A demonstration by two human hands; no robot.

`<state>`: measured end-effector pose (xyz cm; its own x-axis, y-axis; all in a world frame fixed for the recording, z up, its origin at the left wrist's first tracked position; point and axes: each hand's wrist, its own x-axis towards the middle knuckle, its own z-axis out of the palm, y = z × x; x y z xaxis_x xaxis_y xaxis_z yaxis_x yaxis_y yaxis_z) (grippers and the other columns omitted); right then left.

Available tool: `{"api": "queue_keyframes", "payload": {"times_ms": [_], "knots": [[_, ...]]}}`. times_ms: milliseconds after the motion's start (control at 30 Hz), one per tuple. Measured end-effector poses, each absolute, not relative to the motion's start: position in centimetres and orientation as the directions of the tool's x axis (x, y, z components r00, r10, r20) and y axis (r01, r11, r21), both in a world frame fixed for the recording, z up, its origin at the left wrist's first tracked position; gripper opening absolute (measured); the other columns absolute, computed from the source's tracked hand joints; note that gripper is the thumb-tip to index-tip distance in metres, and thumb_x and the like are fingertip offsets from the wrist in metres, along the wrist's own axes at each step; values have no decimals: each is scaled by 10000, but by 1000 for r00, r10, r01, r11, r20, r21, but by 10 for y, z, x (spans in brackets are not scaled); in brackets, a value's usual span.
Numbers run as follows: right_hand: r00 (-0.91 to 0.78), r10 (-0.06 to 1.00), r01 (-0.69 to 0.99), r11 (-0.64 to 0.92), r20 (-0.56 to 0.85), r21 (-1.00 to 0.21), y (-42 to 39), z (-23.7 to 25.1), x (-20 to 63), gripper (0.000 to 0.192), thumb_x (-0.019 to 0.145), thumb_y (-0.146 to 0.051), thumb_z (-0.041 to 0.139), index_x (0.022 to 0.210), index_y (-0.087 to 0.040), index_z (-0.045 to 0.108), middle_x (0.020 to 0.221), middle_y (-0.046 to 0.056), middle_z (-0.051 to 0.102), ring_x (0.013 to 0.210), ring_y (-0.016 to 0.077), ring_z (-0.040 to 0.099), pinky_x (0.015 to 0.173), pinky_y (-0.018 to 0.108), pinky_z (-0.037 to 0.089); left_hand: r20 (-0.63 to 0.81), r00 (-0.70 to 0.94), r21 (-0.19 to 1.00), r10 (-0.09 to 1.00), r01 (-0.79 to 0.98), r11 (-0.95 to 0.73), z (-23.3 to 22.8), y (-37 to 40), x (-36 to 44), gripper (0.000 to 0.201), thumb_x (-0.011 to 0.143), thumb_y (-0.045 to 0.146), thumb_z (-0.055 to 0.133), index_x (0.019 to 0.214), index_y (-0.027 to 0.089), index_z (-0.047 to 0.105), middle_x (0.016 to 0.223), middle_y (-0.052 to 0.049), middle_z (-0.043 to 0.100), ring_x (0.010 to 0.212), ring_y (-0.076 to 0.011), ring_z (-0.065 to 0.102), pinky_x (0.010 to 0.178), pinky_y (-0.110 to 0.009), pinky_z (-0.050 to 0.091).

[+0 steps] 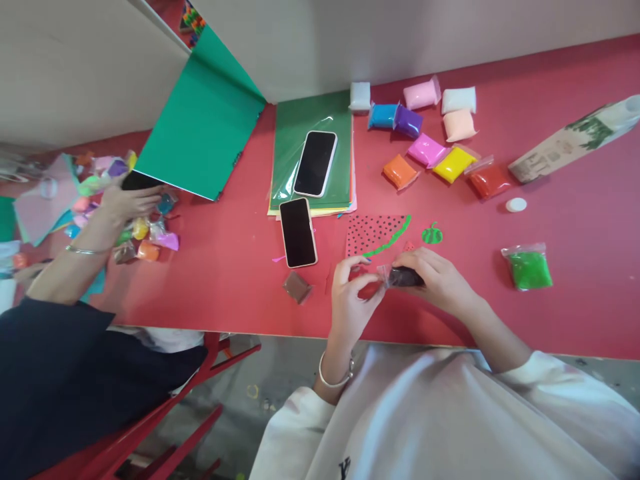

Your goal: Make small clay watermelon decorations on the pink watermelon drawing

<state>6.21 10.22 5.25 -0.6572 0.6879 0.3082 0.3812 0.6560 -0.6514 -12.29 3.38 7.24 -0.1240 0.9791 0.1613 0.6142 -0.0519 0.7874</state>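
Between my two hands is a small clear packet of black modelling clay (406,277), held just above the red table. My left hand (350,293) pinches the packet's clear end between thumb and finger. Wrapped round the dark body of the packet is my right hand (443,280). Just beyond my hands lies a watermelon slice (377,233) shaped from clay, pink with dark dots and a green rind. A small green clay watermelon (433,233) lies to its right. A packet of brown clay (297,287) rests left of my left hand.
Two phones (315,163) lie near a green folder (285,133). Several coloured clay packets (427,151) spread across the back, with a green packet (530,267), white cap (516,205) and carton (575,140) at right. Another person's hand (125,203) holds a dark object by a green board (205,120).
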Motion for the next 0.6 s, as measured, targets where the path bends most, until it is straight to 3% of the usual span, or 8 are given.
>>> {"api": "queue_keyframes", "payload": {"times_ms": [200,367,600], "knots": [[-624,715,392,636,316,-665,102,49,69,229,863,-302,627,1049,-209,531,923,68,650,836,197,610,745,328,508,162,-100,783,982,619,-66,74,39,-116,51,806,197,654,838,219,687,1054,-46,528,1007,-174,580,901,-348,524],[-573,762,459,603,301,-652,102,47,74,243,861,-327,627,1054,-215,532,942,73,658,830,205,620,727,330,511,211,-286,848,935,529,-29,69,35,-117,57,827,217,638,865,206,679,1040,-46,505,932,-150,591,857,-318,533],[-509,819,519,537,265,-665,104,43,88,272,840,-372,645,1055,-236,548,940,57,667,844,220,645,731,345,522,157,-445,938,882,347,8,63,24,-118,149,888,272,582,980,239,695,1045,-46,495,883,-129,589,811,-290,533]]}}
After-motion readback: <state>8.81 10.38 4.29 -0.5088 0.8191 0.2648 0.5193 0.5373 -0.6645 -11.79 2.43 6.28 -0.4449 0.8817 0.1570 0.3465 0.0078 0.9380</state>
